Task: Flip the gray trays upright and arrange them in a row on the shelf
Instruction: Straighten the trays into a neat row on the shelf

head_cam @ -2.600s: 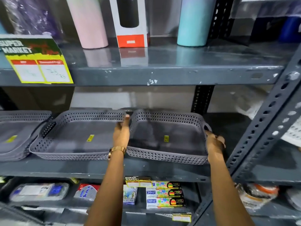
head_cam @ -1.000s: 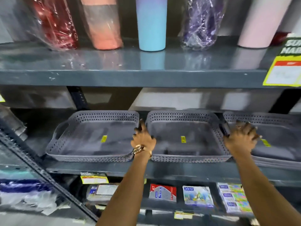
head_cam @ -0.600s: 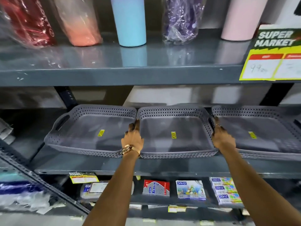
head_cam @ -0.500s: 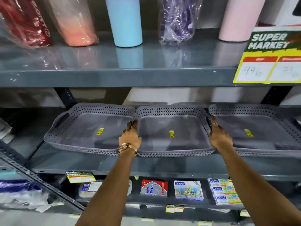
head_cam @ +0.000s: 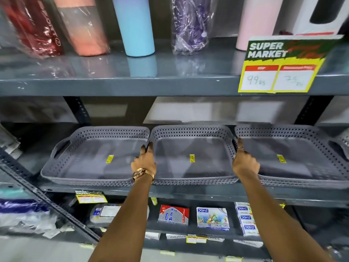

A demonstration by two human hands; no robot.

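Note:
Three gray perforated trays stand upright side by side on the middle shelf [head_cam: 188,191]. The left tray [head_cam: 90,159] and the right tray [head_cam: 294,159] flank the middle tray [head_cam: 192,157], each with a small yellow sticker inside. My left hand [head_cam: 144,161], with a gold watch at the wrist, grips the middle tray's left rim. At the tray's right rim my right hand [head_cam: 244,163] holds on, fingers wedged between it and the right tray. The trays touch or nearly touch each other.
Tall bottles [head_cam: 136,25] stand on the upper shelf with a yellow price sign [head_cam: 277,67] at its edge. Small boxed goods [head_cam: 212,217] fill the lower shelf. A slotted metal upright [head_cam: 47,201] slants at the left.
The view has swung from the right end of the row to its middle. My hands left the earlier tray and now hold the middle tray, which has shifted slightly between its neighbours.

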